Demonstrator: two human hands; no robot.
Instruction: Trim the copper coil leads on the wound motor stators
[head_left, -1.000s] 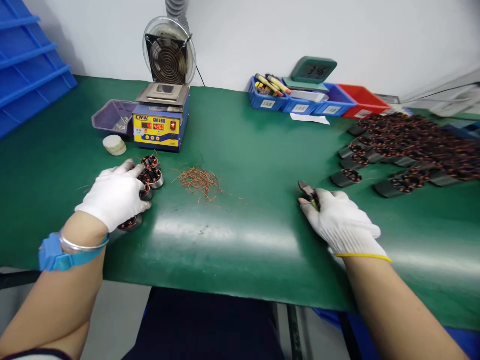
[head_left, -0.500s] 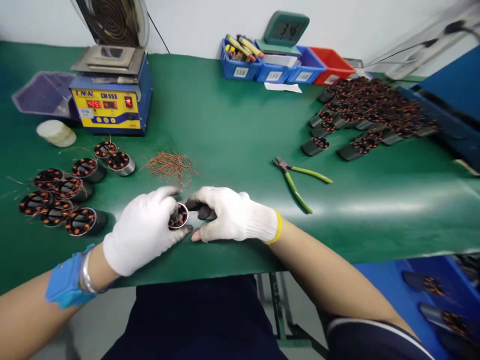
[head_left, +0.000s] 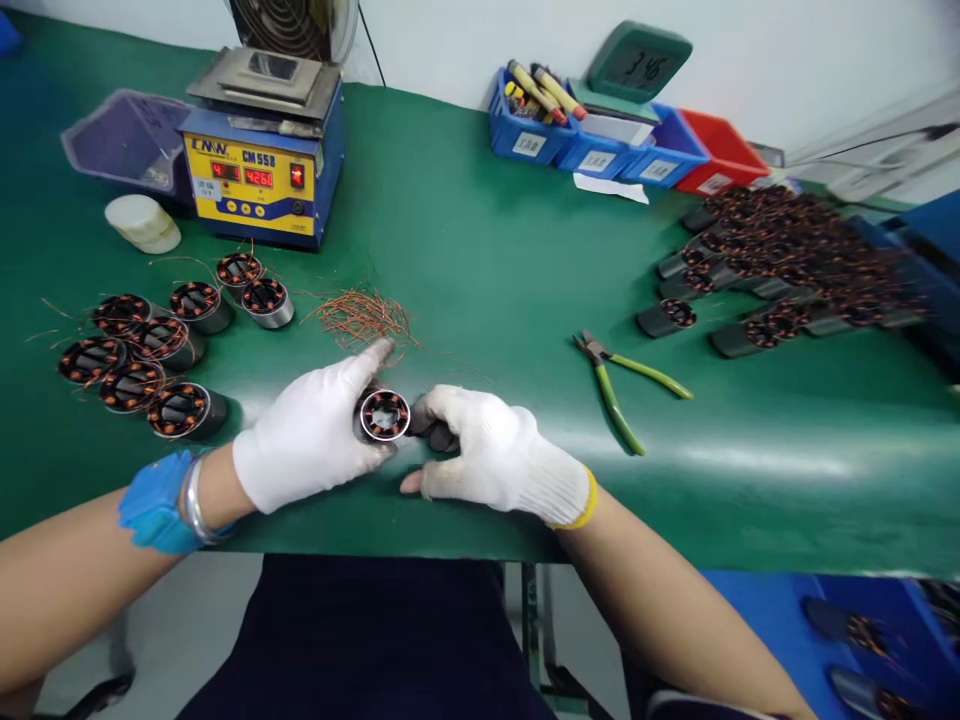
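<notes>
My left hand (head_left: 315,425), in a white glove, is closed around a motor stator (head_left: 385,415), a short metal cylinder with copper windings inside. The stator's round end faces up toward me and its bore shows through. Close to its right side is my gloved right hand (head_left: 495,450), with curled, dark-tipped fingers and the thumb apart from them. I see nothing in it; whether its fingertips touch the rim I cannot tell. Behind the hands lies a pile of cut copper wire (head_left: 364,316). Several more stators (head_left: 180,410) with loose wire ends stand at the left.
Green-handled cutters (head_left: 626,385) lie right of my hands. A blue and yellow solder pot (head_left: 259,175) stands at the back left by a purple bin (head_left: 124,140). Blue bins (head_left: 529,143), a red bin (head_left: 720,150) and a clock (head_left: 637,60) line the back; many stators (head_left: 795,250) crowd the right.
The stator in my left hand has tipped so that its end faces me and its bore shows. My right hand's thumb has moved apart from it. The camera view has shifted.
</notes>
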